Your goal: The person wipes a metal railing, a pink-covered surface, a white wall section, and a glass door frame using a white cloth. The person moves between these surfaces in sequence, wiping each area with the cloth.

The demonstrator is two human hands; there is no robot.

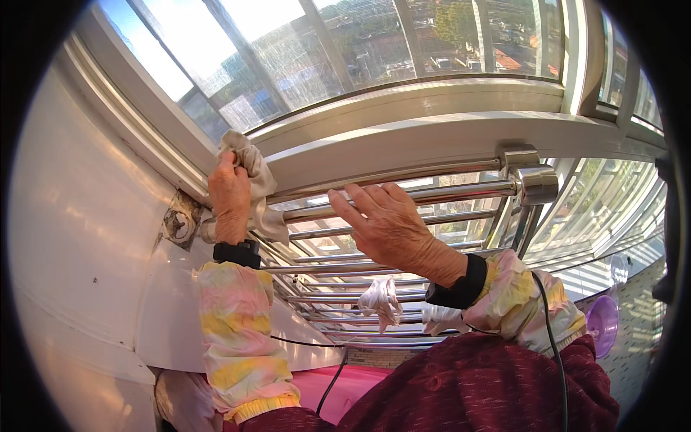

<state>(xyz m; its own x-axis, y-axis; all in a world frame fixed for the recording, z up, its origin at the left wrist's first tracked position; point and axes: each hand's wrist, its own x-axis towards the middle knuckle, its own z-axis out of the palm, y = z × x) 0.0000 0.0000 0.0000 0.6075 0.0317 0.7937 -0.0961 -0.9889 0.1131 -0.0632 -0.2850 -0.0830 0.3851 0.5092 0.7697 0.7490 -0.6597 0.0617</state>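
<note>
My left hand (229,191) clenches the beige rag (255,164), bunched toward one o'clock. At four o'clock from the rag, my right hand (389,225) lies loosely open on the nine-to-three steel rail (471,191).

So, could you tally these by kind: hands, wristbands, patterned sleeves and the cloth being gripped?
Bare left hand and bare right hand: 2
Black wristbands: 2
Pink-and-yellow fabric sleeves: 2
Crumpled beige cloth: 1
Total: 7
</note>
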